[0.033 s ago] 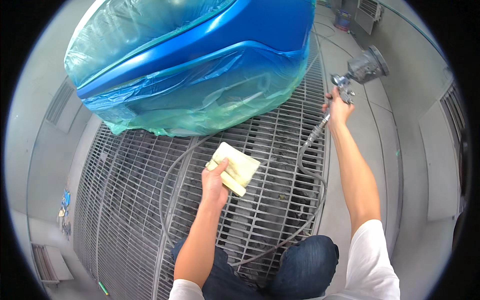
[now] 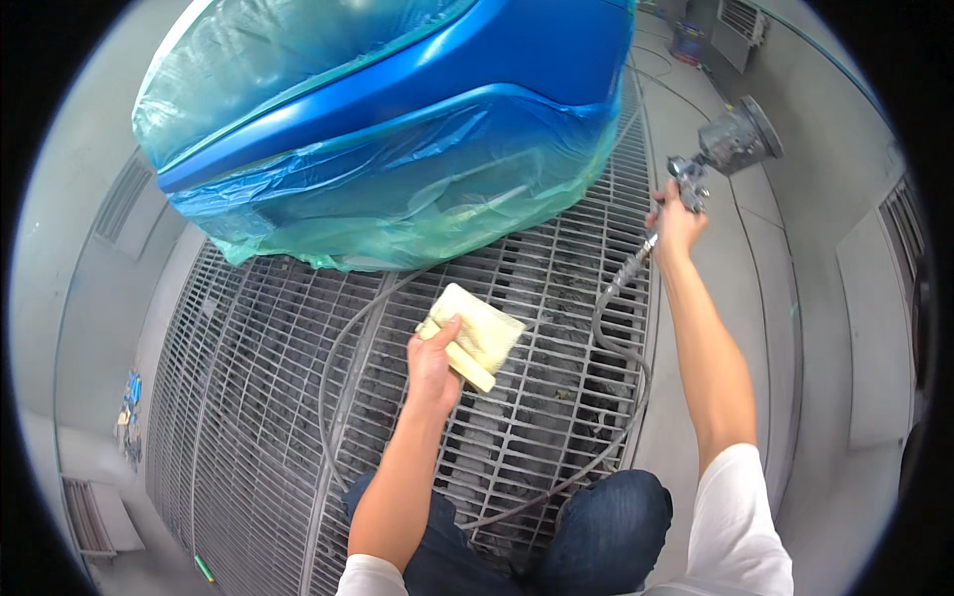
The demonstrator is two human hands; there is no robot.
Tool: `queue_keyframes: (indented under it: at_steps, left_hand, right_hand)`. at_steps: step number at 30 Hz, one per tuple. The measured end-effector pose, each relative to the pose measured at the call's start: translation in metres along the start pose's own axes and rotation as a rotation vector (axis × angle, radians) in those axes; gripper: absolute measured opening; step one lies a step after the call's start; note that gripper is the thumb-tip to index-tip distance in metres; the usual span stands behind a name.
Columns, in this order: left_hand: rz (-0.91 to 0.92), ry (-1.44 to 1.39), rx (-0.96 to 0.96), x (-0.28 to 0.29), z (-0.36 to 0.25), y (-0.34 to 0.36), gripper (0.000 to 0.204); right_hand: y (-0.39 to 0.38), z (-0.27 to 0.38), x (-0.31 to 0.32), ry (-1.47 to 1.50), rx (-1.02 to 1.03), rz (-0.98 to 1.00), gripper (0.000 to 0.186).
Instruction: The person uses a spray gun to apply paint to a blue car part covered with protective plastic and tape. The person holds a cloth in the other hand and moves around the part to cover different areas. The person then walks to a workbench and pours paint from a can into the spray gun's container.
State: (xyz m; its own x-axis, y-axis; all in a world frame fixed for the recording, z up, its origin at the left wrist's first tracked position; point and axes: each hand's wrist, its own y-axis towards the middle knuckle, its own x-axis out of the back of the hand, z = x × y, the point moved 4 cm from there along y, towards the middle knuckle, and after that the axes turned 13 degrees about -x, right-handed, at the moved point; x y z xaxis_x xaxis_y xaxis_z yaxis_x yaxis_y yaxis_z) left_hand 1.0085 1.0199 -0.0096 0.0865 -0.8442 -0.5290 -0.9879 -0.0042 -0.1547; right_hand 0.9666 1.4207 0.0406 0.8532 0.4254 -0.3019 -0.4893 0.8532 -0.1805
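My left hand grips a folded pale yellow cloth, thumb across it, over the floor grate. My right hand holds a metal spray gun with a grey cup, raised at the right. A hose runs from the gun's handle down to the grate. Ahead of both hands stands a glossy blue panel, largely wrapped in translucent green-blue plastic sheeting.
The metal floor grate spans beneath me, crossed by looping hose. Pale booth walls with vents line both sides. A bucket sits far back right. Small items lie along the left wall.
Both hands, the cloth and the spray gun appear slightly further right in the picture, the gun also a little lower. The panel has also shifted slightly right in view.
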Motion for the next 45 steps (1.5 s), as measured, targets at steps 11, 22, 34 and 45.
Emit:
queue_keyframes:
  at_steps: [11, 22, 34, 45]
  left_hand:
    - [-0.372, -0.151, 0.127, -0.017, -0.077, -0.010, 0.030]
    - [-0.501, -0.217, 0.253, 0.105, -0.211, -0.021, 0.035]
    - [-0.400, 0.011, 0.405, 0.348, -0.417, 0.083, 0.030]
    - [-0.337, 0.104, 0.585, 0.388, -0.460, 0.085, 0.040]
  right_hand:
    - [-0.268, 0.068, -0.132, -0.301, -0.111, 0.860, 0.011]
    - [-0.327, 0.063, -0.160, -0.585, 0.039, 0.126, 0.021]
    - [-0.583, -0.038, -0.490, -0.337, -0.177, 0.396, 0.013]
    - [-0.563, -0.024, -0.459, -0.408, -0.211, 0.228, 0.019]
